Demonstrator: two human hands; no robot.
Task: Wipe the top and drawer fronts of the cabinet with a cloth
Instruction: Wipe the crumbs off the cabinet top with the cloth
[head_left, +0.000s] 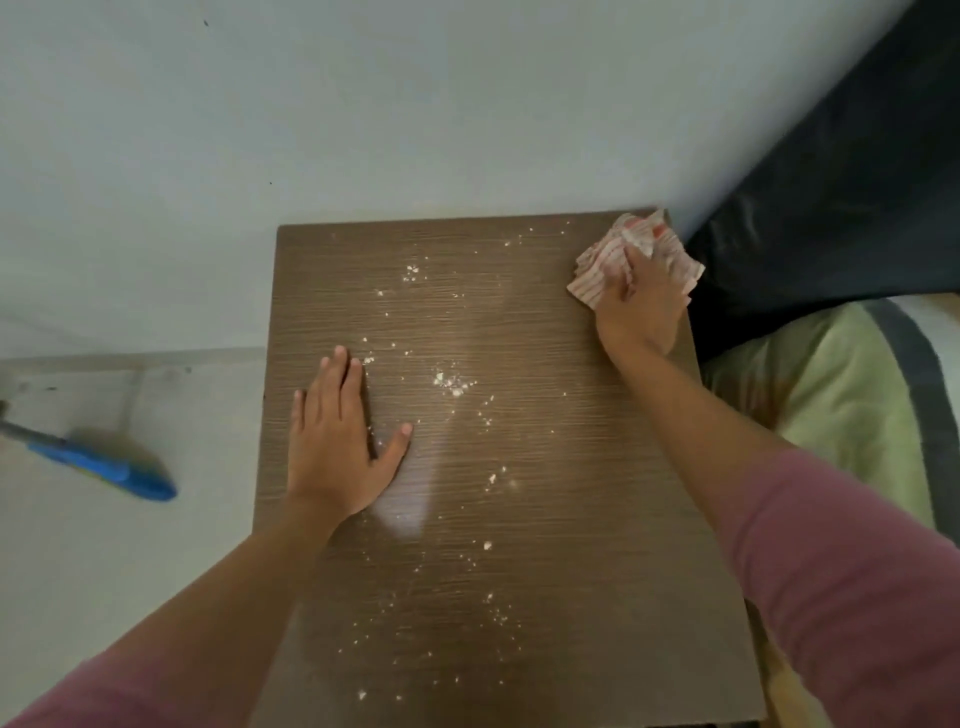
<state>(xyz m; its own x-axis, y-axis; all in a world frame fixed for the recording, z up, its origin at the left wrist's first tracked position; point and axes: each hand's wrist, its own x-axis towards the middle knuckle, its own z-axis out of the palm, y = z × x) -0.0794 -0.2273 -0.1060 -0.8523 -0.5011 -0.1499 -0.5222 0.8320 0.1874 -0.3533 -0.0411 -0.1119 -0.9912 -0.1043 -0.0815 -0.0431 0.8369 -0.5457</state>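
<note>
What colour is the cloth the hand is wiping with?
The cloth is whitish with thin red-pink stripes, seen best in the head view.

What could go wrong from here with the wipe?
1. The cloth sits at the far right corner of the cabinet top, under the right hand; a rightward stroke may push white crumbs off towards the bed.
2. The left hand lies flat among crumbs and may shield some from the wipe.
</note>
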